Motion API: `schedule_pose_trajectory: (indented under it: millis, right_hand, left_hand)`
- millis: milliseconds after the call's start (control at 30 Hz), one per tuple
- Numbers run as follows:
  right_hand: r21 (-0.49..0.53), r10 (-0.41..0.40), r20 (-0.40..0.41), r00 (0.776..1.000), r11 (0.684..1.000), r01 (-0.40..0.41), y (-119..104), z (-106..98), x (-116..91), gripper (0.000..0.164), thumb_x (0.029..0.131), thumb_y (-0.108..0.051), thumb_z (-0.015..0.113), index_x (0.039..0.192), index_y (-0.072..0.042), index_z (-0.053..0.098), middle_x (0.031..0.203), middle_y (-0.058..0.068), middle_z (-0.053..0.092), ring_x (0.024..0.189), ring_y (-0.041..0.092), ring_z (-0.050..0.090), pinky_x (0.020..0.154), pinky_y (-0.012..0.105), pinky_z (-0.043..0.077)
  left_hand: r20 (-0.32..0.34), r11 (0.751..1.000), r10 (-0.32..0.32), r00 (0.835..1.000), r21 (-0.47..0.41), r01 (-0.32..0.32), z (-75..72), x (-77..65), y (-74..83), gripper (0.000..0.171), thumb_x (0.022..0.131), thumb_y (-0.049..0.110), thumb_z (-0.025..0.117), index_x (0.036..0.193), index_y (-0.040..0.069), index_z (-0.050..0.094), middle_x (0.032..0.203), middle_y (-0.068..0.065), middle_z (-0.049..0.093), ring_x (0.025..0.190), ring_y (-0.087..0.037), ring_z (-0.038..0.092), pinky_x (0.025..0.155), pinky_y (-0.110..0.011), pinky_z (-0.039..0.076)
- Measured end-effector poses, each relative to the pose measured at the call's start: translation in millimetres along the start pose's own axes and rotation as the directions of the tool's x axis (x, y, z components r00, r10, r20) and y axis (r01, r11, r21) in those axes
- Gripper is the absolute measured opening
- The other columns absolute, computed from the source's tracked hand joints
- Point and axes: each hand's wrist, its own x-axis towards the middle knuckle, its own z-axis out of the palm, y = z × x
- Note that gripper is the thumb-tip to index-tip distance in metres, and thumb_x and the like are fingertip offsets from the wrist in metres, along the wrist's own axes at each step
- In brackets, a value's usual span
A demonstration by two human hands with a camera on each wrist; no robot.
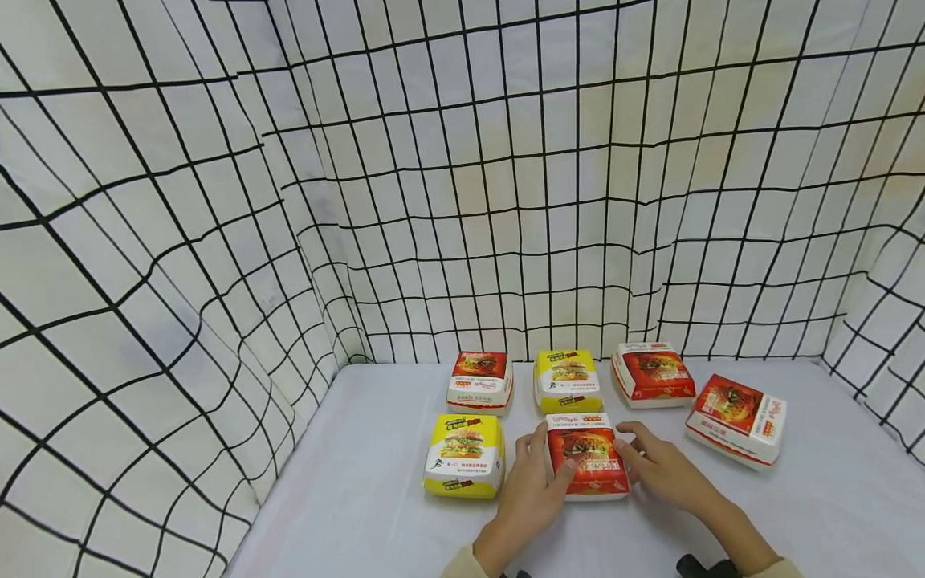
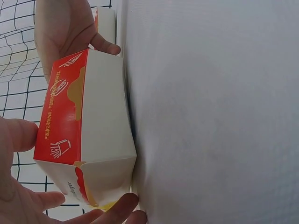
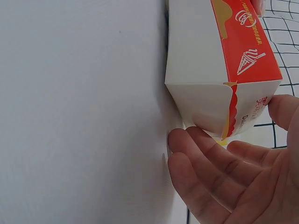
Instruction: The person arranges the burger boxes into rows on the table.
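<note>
A red and white burger box point(image 1: 587, 459) lies flat on the white table, between both hands. From its left side my left hand point(image 1: 530, 491) holds it, thumb over the top face and fingers along the side wall. My right hand point(image 1: 663, 472) is at the opposite side, its thumb point(image 3: 283, 111) at the upper edge and its bent fingers point(image 3: 212, 161) by the lower side. The left wrist view shows the box's red front flap point(image 2: 63, 109) with white drawings and its plain white wall. A yellow and white burger box point(image 1: 465, 455) stands just left of my left hand.
Behind stand a red and white box point(image 1: 480, 380), a yellow one point(image 1: 568, 380) and another red one point(image 1: 654, 375). One more red and white box point(image 1: 735, 421) sits turned at the right. Black netting point(image 1: 506, 185) over white cloth borders the table point(image 1: 347, 498).
</note>
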Motion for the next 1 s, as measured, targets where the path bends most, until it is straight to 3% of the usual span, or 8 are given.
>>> schedule_pose_trajectory:
  millis: [600,1000]
  right_hand:
    - [0.006,-0.005,0.014,1.000,1.000,0.005,-2.3,1.8,-1.8,0.058,0.096,-0.050,0.049,0.140,-0.013,0.040,0.089,0.004,0.062,0.073,0.016,0.057,0.061,0.031,0.046]
    - [0.003,-0.021,0.063,0.998,1.000,0.021,2.7,-1.1,-2.0,0.062,0.098,-0.052,0.044,0.145,-0.013,0.035,0.086,0.003,0.061,0.076,0.017,0.055,0.064,0.031,0.043]
  left_hand:
    - [0.051,0.999,0.047,0.998,-0.014,-0.046,-5.4,-2.4,-6.2,0.073,0.092,0.061,0.048,0.152,0.031,0.021,0.144,-0.005,0.041,0.123,-0.019,0.049,0.104,-0.048,0.043]
    - [0.062,0.995,0.102,0.993,0.006,-0.103,-5.4,-4.2,-8.2,0.072,0.095,0.056,0.046,0.154,0.026,0.018,0.146,-0.009,0.040,0.124,-0.022,0.050,0.104,-0.048,0.043]
